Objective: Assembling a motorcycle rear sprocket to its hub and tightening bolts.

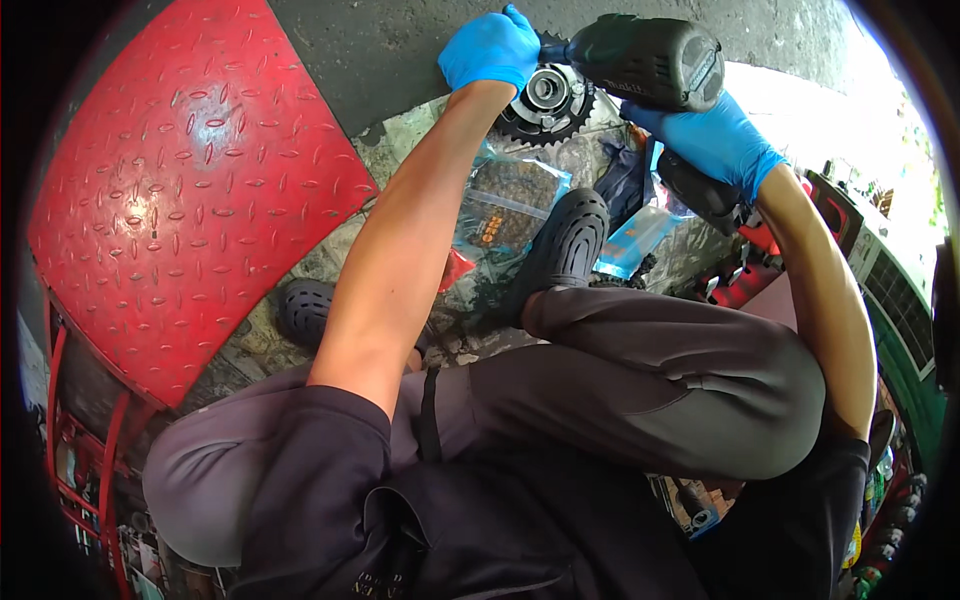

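Note:
Both of my hands wear blue gloves. My left hand (490,48) rests on the top edge of a toothed metal sprocket (547,100) that lies on the floor, steadying it. My right hand (712,135) grips the handle of a dark green cordless impact driver (645,60). The driver lies sideways with its nose pointed at the hub in the sprocket's middle. The tip of the tool is hidden behind my left hand.
A red checker-plate ramp (190,180) fills the left. A clear plastic bag with a chain (510,200) and a blue packet (635,240) lie by my black clogs (565,245). Red tool trays (760,265) stand at the right. My bent knees fill the lower view.

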Motion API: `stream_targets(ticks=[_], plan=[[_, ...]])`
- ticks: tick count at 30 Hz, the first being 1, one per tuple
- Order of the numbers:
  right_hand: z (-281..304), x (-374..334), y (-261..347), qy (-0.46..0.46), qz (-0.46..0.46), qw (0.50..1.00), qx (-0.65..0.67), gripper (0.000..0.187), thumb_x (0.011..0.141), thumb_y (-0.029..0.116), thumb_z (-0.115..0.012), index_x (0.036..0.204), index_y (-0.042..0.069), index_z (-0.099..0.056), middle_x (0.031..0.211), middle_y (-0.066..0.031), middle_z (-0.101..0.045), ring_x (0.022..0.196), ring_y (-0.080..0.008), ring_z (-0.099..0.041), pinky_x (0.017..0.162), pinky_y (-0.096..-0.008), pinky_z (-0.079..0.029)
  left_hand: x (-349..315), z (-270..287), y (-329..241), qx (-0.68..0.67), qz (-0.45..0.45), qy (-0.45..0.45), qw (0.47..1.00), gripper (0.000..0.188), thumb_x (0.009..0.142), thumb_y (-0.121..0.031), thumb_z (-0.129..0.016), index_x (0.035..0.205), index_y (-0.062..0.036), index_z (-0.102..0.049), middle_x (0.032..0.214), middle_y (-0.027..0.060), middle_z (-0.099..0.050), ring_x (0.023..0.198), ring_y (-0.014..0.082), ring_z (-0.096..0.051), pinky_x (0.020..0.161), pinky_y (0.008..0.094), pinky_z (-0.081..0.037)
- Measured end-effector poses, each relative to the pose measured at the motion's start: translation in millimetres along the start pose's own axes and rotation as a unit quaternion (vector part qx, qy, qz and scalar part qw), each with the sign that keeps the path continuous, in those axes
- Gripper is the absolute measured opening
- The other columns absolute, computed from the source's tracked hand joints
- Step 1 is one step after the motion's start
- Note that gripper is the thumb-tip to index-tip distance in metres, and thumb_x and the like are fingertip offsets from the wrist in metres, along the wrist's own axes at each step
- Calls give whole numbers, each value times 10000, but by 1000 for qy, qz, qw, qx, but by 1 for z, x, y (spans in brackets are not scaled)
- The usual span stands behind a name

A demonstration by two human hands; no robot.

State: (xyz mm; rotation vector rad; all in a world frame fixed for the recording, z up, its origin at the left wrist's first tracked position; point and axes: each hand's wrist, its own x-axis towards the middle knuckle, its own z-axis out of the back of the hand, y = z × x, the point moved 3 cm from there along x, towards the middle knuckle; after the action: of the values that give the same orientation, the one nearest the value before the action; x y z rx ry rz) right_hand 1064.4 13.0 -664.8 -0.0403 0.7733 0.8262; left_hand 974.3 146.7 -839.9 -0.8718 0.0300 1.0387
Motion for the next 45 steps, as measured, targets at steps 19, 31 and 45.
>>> stream_targets(ticks=[19,31,45], plan=[[3,11,-14,-57,88,994,11,376,859,278,-696,1168,64,-672,1013,-117,-730,830,-214,-683,794,-331,-550,-32,-1,8,28,-130,-48,990,354,972,-311,-491,934,-70,-747,1023,166,-729,910,384,-683,809,475,-525],[20,-40,-21,-5,0,998,62,356,815,252,-693,1087,22,-674,981,-154,-720,829,-259,-675,790,-364,-536,-58,9,-19,-68,-451,-109,883,236,785,-263,-747,998,-163,-747,1244,6,-673,1245,266,-549,1083,451,-366],[-33,-41,-44,-78,119,989,-41,162,767,179,-631,842,42,-672,741,-131,-686,609,-331,-605,613,-405,-499,1,5,-17,119,-158,151,968,679,957,-638,-424,832,-46,-734,897,194,-725,784,418,-667,715,481,-536]])
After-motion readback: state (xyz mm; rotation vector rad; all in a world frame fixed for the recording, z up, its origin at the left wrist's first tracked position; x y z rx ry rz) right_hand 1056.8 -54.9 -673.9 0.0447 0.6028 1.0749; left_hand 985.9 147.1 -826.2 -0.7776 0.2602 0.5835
